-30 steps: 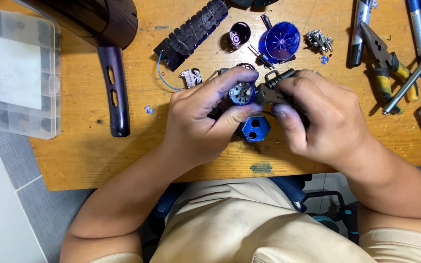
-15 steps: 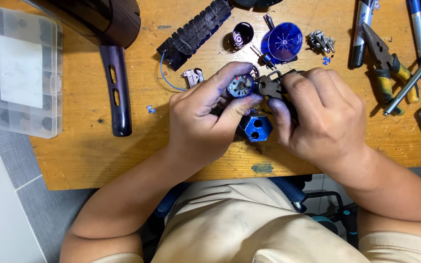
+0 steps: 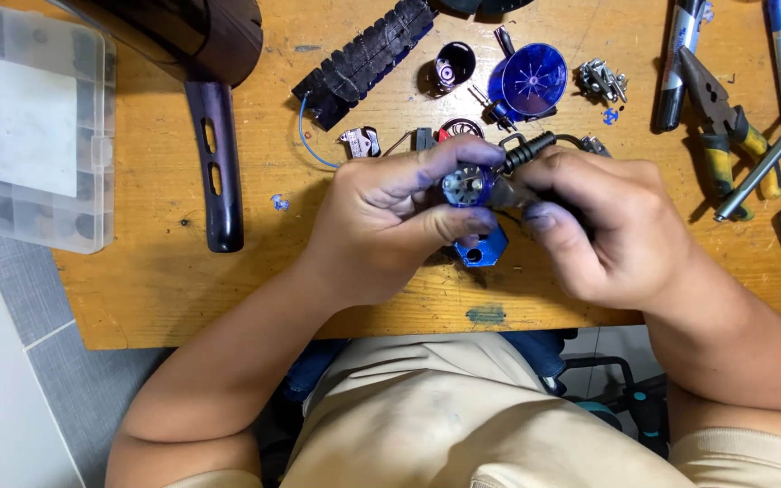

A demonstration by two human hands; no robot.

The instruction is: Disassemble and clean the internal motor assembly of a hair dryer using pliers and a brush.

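Left hand (image 3: 381, 226) pinches small motor (image 3: 465, 186) by its round rim; right hand (image 3: 603, 221) grips black cable (image 3: 528, 150); motor looks light, rigid, terminals fragile; hold by casing.

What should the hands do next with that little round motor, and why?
Probably the right hand should ease its black plug and cable a little closer to the small round motor. The left hand pinches the motor between thumb and fingers, metal face up, and the right hand's fingertips already press against its side, so a small careful push seems to fit best.
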